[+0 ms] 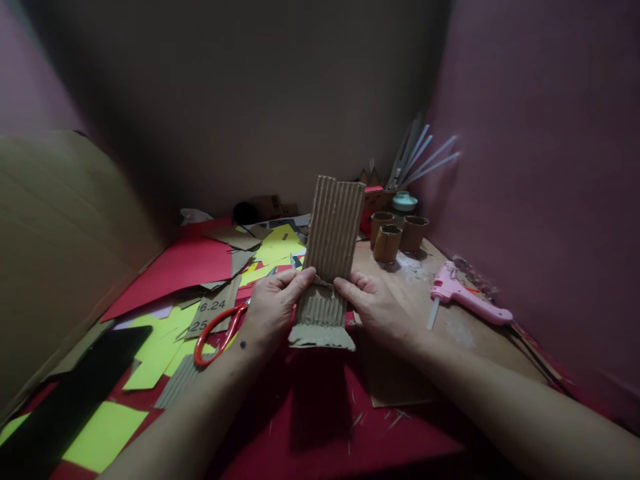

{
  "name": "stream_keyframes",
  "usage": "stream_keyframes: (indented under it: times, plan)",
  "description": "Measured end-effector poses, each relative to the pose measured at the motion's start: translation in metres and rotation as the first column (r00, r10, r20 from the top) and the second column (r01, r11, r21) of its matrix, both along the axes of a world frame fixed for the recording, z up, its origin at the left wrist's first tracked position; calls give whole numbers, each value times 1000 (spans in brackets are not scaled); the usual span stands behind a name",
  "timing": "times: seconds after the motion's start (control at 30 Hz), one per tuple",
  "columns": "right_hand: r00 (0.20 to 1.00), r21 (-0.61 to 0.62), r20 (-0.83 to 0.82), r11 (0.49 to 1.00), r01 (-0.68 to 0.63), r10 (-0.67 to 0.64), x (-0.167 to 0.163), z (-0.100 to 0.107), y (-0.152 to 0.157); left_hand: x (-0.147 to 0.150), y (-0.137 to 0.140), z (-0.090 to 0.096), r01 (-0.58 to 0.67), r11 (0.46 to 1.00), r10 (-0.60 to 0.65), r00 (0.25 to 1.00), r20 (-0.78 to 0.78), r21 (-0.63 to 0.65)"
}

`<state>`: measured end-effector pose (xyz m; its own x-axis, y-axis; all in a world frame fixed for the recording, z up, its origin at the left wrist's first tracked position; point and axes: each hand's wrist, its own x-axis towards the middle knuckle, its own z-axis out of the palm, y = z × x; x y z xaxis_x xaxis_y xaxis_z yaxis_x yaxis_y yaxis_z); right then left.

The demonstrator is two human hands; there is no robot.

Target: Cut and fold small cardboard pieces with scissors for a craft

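Pinching a corrugated cardboard strip [330, 257] upright above the red paper sheet [320, 413], left hand [273, 308] and right hand [373, 303] clamp opposite edges near its lower third; light, bendy along flutes, easily creased, best gripped by edges; red-handled scissors [215, 337] lie beside.

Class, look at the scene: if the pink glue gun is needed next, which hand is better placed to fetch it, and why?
Right, probably. The glue gun lies on the right hand's side, nothing between them. The left hand would have to cross the corrugated cardboard strip that both hands hold.
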<state>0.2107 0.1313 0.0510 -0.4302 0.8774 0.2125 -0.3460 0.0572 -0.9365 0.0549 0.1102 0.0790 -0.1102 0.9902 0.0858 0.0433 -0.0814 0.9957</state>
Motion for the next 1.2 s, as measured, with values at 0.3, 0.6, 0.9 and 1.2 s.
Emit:
stream_keyframes:
  times: [0.3,0.6,0.9,1.2]
  plan:
    - [999,-37,-22,999,-40,39,0,4,-3,-2,-2,-6,84,996,-84,992,97,-1]
    - [998,-24,54,1000,-15,16,2,0,-2,-5,6,-12,164,980,-145,977,159,-116]
    - [989,-228,-128,973,39,-70,4,1,12,-14,2,-7,72,996,-61,975,214,-45]
    - [971,-175,-136,970,171,-196,4,4,13,-5,-8,-1,348,937,-348,937,-21,11]
